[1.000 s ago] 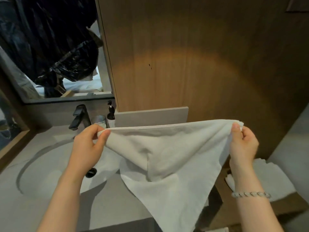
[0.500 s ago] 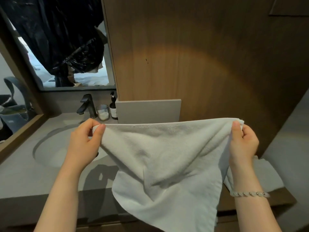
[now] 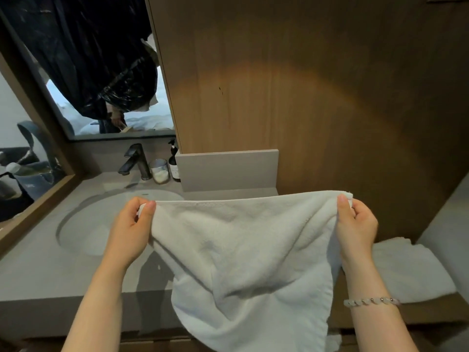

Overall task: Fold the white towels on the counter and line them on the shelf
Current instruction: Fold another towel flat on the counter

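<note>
A white towel (image 3: 248, 252) hangs spread in the air in front of me, above the grey counter (image 3: 38, 270). My left hand (image 3: 129, 232) pinches its upper left corner and my right hand (image 3: 356, 226) pinches its upper right corner, so the top edge is stretched nearly level. The lower part sags and reaches below the counter's front edge. A folded white towel (image 3: 408, 270) lies on the wooden shelf (image 3: 431, 313) at the lower right, partly behind my right forearm.
A round sink (image 3: 86, 224) is set in the counter at left, with a dark faucet (image 3: 135, 161), a glass jar (image 3: 159, 171) and a dark pump bottle (image 3: 174, 165) behind it. A wood panel wall (image 3: 304, 85) and a mirror (image 3: 101, 72) rise behind.
The towel has been lowered slightly and drawn closer, with its top edge pulled straighter. Both hands keep their pinch on the corners. The view has tilted down toward the counter.
</note>
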The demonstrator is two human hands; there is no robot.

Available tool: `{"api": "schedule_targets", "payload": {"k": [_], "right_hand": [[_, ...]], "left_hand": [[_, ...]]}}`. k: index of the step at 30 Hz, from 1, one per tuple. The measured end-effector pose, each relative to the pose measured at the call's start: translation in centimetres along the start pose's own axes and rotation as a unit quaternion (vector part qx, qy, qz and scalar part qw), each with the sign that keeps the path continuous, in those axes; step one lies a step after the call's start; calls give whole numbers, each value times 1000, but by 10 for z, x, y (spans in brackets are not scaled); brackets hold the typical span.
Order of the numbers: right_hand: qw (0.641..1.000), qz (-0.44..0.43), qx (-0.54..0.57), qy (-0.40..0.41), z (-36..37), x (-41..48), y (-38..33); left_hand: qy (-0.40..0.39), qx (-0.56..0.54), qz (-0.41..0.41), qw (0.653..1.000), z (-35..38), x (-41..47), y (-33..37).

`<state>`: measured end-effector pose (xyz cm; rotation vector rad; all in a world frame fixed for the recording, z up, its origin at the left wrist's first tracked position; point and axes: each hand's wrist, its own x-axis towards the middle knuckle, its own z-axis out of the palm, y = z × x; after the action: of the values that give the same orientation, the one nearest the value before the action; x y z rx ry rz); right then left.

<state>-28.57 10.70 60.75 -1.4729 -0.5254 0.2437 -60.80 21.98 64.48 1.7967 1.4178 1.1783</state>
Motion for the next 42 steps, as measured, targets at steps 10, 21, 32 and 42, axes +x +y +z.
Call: {"api": "schedule_targets", "payload": {"k": [10, 21, 32, 42], "right_hand": [[992, 121, -17, 31, 102, 45, 48], [980, 168, -98, 36, 169, 108, 111], [959, 202, -200, -10, 213, 160, 167], [943, 175, -281, -17, 232, 188, 187]], "left_hand": [[-94, -21, -65, 993, 34, 118, -70], [-248, 44, -90, 964, 81, 229, -145], [-108, 98, -160, 976, 143, 257, -202], [4, 72, -244, 967, 175, 267, -202]]}}
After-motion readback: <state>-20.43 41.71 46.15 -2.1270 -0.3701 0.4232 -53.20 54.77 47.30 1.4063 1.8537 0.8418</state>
